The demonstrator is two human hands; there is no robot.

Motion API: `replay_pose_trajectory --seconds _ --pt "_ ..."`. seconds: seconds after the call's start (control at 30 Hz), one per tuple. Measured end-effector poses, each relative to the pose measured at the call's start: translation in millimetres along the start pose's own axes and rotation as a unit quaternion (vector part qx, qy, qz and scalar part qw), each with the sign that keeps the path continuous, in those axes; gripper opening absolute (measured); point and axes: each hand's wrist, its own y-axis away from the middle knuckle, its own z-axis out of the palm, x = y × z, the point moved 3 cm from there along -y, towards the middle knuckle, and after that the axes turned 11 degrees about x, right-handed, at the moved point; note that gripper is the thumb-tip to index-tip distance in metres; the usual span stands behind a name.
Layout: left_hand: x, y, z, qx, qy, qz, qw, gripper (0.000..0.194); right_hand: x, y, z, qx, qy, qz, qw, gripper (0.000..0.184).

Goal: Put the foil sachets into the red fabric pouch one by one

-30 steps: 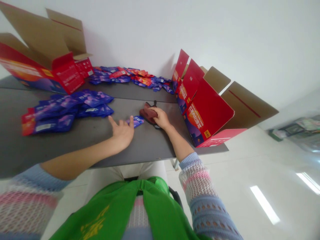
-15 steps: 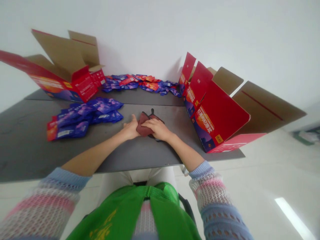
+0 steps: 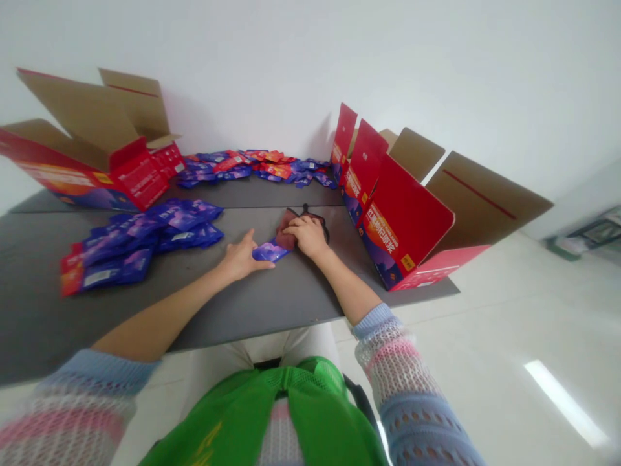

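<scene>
Left hand [image 3: 237, 260]: open, thumb at packet's [image 3: 270, 251] edge; best steadied flat
Right hand [image 3: 308, 238]: gripping brown cloth [image 3: 285, 238]; press lightly, evenly

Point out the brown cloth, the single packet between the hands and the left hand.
Brown cloth [image 3: 286, 239]: head view, its left part.
Single packet [image 3: 270, 252]: head view, its middle.
Left hand [image 3: 239, 257]: head view, its middle.

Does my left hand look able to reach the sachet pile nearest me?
Probably yes: only bare tabletop lies between the left hand and that pile, though the fingers are at a single sachet.
</scene>
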Motion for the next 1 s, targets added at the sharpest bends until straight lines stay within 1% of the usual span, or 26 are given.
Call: replay_pose_trajectory --seconds 0.07,0.1,0.17,0.23,0.3,0.4,0.47,0.57,0.7,0.8,0.9,0.93,1.0 --pt "7 5 1.1 0.027 -0.003 0.013 1.000 0.114 19 1 -3 0.019 -0.023 0.029 0.999 0.044" --pt "11 7 2.3 0.040 -0.005 0.021 0.999 0.113 26 3 -5 0.029 -0.038 0.029 0.998 0.048" --pt "16 8 5.4 0.051 -0.008 0.033 0.998 0.114 30 5 -12 0.043 -0.066 0.002 0.997 0.053" --pt "18 9 7.7 0.050 -0.006 0.032 0.998 0.117 22 7 -19 0.049 -0.085 -0.047 0.994 0.054" --pt "18 8 8.1 0.051 -0.010 0.027 0.998 0.118 5 9 -21 0.040 -0.100 -0.098 0.989 0.054" --pt "17 6 6.8 0.044 -0.026 0.027 0.998 0.115 -22 12 -14 -0.011 -0.116 -0.164 0.979 0.052" --pt "16 5 6.2 0.031 -0.028 0.025 0.999 0.113 -34 14 -6 -0.046 -0.113 -0.178 0.976 0.051" --pt "15 3 6.3 0.022 -0.022 0.011 0.999 0.115 -38 14 2 -0.059 -0.098 -0.159 0.981 0.051" --pt "15 2 7.3 0.036 0.006 -0.011 0.999 0.117 -27 7 6 -0.037 -0.077 -0.121 0.989 0.050" --pt "15 2 8.4 0.042 0.036 -0.014 0.998 0.113 -3 1 9 -0.012 -0.046 -0.050 0.998 0.045" --pt "13 3 8.9 0.045 0.042 -0.009 0.998 0.110 33 0 11 0.015 -0.029 0.035 0.999 0.044" --pt "13 3 8.8 0.045 0.040 -0.004 0.998 0.107 45 2 11 0.025 -0.032 0.063 0.997 0.046" --pt "14 3 8.4 0.042 0.032 0.020 0.998 0.091 62 4 8 0.046 -0.055 0.079 0.994 0.054"
